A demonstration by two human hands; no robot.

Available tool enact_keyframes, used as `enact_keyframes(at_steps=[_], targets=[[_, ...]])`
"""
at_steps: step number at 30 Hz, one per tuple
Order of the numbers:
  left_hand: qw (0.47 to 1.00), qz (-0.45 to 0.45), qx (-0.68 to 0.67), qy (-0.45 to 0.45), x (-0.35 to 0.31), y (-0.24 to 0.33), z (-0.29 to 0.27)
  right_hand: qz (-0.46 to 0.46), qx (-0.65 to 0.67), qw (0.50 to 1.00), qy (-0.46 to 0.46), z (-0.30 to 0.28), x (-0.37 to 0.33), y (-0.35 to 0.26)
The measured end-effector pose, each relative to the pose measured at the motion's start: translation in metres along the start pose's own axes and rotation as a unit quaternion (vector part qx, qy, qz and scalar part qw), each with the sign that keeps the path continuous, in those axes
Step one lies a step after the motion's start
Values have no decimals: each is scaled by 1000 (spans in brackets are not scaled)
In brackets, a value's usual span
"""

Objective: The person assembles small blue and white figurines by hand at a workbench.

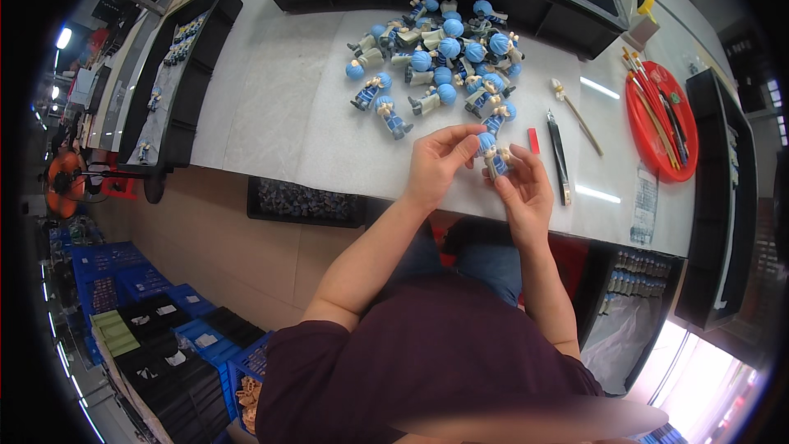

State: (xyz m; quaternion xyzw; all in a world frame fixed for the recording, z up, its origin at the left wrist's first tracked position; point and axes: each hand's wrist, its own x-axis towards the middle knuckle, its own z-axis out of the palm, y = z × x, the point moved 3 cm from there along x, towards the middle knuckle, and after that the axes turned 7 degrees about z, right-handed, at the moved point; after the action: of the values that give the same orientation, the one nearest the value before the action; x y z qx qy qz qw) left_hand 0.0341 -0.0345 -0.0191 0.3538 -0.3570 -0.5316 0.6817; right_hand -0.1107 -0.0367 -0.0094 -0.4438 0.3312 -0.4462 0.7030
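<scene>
Between my two hands, just above the table's near edge, is a small blue-haired figurine [495,161] in blue and white. My left hand [440,160] pinches it at the head with thumb and forefinger. The fingers of my right hand [526,191] close on its body from the other side. Beyond my hands lies a loose heap of similar blue-haired figurines [449,48], some in blue clothes and others in grey. One of them [393,118] lies on its own at the heap's near left side. A white table [279,107] bears them all.
Right of my hands lie a red block [533,141], a craft knife or similar pen-shaped tool [559,156] and a wooden stick [581,119]. A red oval tray [689,119] holds brushes. Black trays [526,20] stand at the back, at the left [185,107] and at the right [711,214].
</scene>
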Motion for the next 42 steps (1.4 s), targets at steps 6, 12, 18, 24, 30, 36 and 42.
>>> enact_keyframes(at_steps=[6, 12, 18, 24, 30, 36, 42], targets=[[1000, -1, 0, -6, 0, 1, 1, -1, -1, 1000, 5, -1, 0, 1], [1000, -3, -9, -7, -1, 2, 1, -1, -3, 1000, 13, 0, -1, 1], [1000, -10, -20, 14, 1, 3, 4, -10, -9, 1000, 11, -1, -1, 1], [1000, -7, -7, -7, 0, 2, 2, -14, -8, 1000, 14, -1, -1, 1], [1000, -3, -3, -9, 0, 2, 4, -12, -8, 1000, 19, -1, -2, 1], [996, -14, 81, -19, -2, 5, 6, -79, -61, 995, 30, -2, -6, 4], [998, 24, -33, -54, 1, 6, 3, -115, 38, 992, 19, 0, -6, -10]])
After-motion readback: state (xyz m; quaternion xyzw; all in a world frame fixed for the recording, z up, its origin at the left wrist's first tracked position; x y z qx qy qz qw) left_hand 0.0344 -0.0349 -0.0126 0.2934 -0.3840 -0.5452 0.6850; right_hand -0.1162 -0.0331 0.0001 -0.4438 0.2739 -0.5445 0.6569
